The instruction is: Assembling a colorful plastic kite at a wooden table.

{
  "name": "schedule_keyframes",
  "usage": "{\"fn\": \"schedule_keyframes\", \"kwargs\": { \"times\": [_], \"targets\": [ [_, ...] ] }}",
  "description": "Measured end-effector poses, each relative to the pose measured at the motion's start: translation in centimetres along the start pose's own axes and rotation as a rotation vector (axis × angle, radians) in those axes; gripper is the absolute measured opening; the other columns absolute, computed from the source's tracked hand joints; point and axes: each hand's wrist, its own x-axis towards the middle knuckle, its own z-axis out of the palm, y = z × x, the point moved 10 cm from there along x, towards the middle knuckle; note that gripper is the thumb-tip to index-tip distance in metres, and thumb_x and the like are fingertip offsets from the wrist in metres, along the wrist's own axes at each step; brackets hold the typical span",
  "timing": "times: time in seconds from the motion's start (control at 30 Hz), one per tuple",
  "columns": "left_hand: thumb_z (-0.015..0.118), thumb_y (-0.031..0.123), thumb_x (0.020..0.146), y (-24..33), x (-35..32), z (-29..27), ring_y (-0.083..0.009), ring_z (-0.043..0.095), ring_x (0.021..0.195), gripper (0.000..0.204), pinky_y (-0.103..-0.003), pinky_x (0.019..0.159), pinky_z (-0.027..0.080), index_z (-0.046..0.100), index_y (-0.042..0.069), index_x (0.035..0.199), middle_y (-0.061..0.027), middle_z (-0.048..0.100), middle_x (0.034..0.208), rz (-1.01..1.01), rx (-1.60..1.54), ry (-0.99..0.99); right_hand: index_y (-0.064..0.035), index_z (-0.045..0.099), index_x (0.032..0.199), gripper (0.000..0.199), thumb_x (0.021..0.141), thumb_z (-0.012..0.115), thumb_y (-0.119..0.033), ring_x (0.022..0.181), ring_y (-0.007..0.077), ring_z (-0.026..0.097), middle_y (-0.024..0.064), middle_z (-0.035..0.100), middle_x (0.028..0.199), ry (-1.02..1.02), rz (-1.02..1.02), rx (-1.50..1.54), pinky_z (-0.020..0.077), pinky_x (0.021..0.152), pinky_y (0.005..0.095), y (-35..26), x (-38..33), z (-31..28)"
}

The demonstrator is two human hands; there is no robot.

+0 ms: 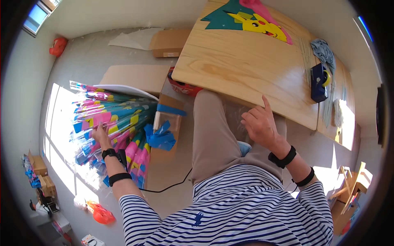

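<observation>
My left hand (99,134) reaches over a pile of slim plastic-wrapped packets (131,108), coloured pink, yellow, teal and blue, and touches them. Its visible fingers are apart, and nothing is plainly gripped in them. The packets fan out of a cardboard box (133,76) on the floor. Above my right thigh, close to the table's front edge, my right hand (262,125) is open and holds nothing; its index finger stretches out while the other fingers bend. A flat teal and pink fabric piece (225,18) with a yellow cartoon animal face (264,28) lies on the wooden table (242,65).
Crumpled blue plastic (160,136) rests by the box. At the table's right are a dark blue tape dispenser (318,84), a grey cloth (323,53) and thin rods (331,102). A red bag (101,213) is on the floor at left. A black cable (172,188) runs beside my leg.
</observation>
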Motion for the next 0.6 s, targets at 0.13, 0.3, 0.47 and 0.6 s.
{"fn": "schedule_keyframes", "kwargs": {
  "times": [0.13,0.3,0.47,0.6],
  "targets": [
    [0.069,0.010,0.090,-7.1,-3.1,5.5,-0.0186,0.053,0.050,0.024,-0.031,0.048,0.048,0.048,0.006,0.078,-0.0042,0.050,0.064,-0.345,0.232,-0.095,-0.0058,0.067,0.094,0.020,0.076,0.074,-0.011,0.099,0.0305,0.059,0.0110,0.065,0.095,-0.064,0.216,-0.051,0.0336,0.110,0.0582,7.6,-1.4,1.5],
    [0.069,0.006,0.085,-5.4,-2.1,10.1,-0.0156,0.055,0.048,0.014,-0.026,0.045,0.044,0.058,-0.002,0.084,-0.0076,0.059,0.066,0.062,0.392,-0.195,-0.0024,0.066,0.105,0.033,0.076,0.075,-0.013,0.104,0.0353,0.058,0.0153,0.064,0.108,0.051,0.350,0.047,0.0410,0.100,0.0538,18.3,-0.5,2.3],
    [0.069,0.008,0.084,4.1,-13.0,29.8,-0.0183,0.067,0.075,0.019,-0.031,0.072,0.053,0.067,-0.003,0.099,-0.0116,0.069,0.081,0.578,0.676,-0.536,-0.0059,0.054,0.133,0.066,0.075,0.079,-0.023,0.130,0.0407,0.044,0.0222,0.048,0.141,-0.064,0.472,-0.122,0.0349,0.106,0.0611,23.1,2.7,5.3],
    [0.072,0.009,0.081,5.5,-24.4,48.1,-0.0315,0.068,0.098,0.033,-0.038,0.088,0.052,0.066,-0.001,0.113,-0.0196,0.071,0.102,0.745,0.562,-0.973,-0.0122,0.044,0.146,0.085,0.072,0.082,-0.031,0.143,0.0437,0.027,0.0223,0.029,0.156,-0.227,0.539,-0.039,0.0268,0.110,0.0667,23.4,2.8,7.7]
  ]
}}
